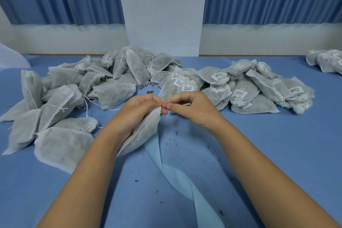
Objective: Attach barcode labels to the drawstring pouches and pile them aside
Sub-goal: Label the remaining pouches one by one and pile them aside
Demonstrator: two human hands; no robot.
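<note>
My left hand (pixel 136 112) grips a white drawstring pouch (pixel 146 133) by its neck above the blue table (pixel 277 144). My right hand (pixel 187 106) pinches the pouch's thin white string at the top, fingertips meeting those of my left hand. No label shows on this pouch. A pile of unlabelled pouches (pixel 74 98) lies to the left. A pile of pouches bearing barcode labels (pixel 240 87) lies to the right.
A pale blue strip of backing tape (pixel 177 174) curls across the table between my forearms. Small dark crumbs are scattered around it. More pouches (pixel 325 60) lie at the far right edge. Blue curtains and a white wall stand behind the table.
</note>
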